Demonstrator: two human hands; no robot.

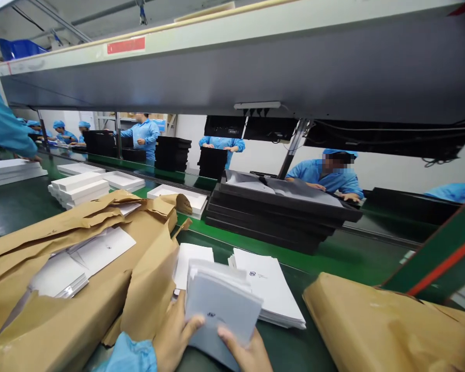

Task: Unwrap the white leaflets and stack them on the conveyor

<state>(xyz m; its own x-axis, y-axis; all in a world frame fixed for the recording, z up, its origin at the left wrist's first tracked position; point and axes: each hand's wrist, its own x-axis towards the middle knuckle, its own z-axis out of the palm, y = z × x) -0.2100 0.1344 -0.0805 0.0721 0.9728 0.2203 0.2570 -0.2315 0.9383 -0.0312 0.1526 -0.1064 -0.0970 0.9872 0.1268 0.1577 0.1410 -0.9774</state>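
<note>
At the bottom centre my left hand [174, 336] grips the left side of a stack of white booklets [220, 299], thumb lying on the top cover. My right hand [246, 354] holds the same stack from below at its near edge, fingers curled under it. The top booklet carries a small dark logo. Just right of it a second pile of white booklets [269, 289] lies flat on the green belt [333, 258]. To the left, a torn brown paper wrapping [101, 289] lies open, with more white booklets [85, 258] inside.
A sealed brown paper parcel [383, 325] lies at the right. Stacked black trays [275, 212] sit across the belt, white boxes [81, 188] further left. Several workers in blue stand along the far side. A grey shelf [256, 67] hangs overhead.
</note>
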